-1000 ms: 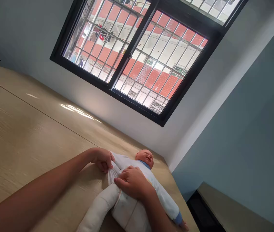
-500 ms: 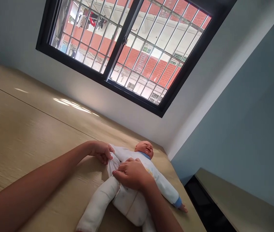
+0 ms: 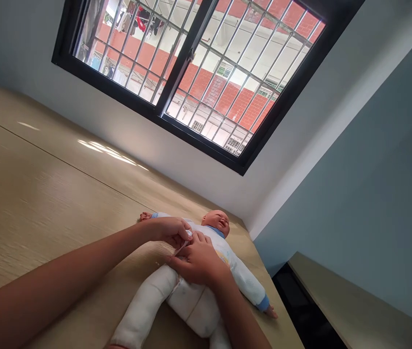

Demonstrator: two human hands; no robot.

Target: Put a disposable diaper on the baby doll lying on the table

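Observation:
A baby doll (image 3: 240, 278) in a white top with blue collar and cuffs lies on its back on the wooden surface, head away from me. Its white cloth leg (image 3: 147, 300) points toward me. My left hand (image 3: 176, 231) is closed, pinching a thin white cloth (image 3: 182, 249) at the doll's waist. Whether this is the top's hem or a separate piece, I cannot tell. Across the belly lies my right hand (image 3: 196, 257), palm down with fingers and thumb stretched out, touching the cloth's edge. My right forearm partly covers the doll's other leg.
The light wooden surface (image 3: 45, 194) has a long seam and meets the wall below a barred window (image 3: 191, 72). To the right, past the surface's edge, a dark gap (image 3: 300, 300) separates it from a lower wooden top (image 3: 354, 300).
My left hand has moved right and inward over the doll's belly, drawing the white cloth toward my right hand. The doll's far-left hand and blue cuff now show. My right hand stays on the belly.

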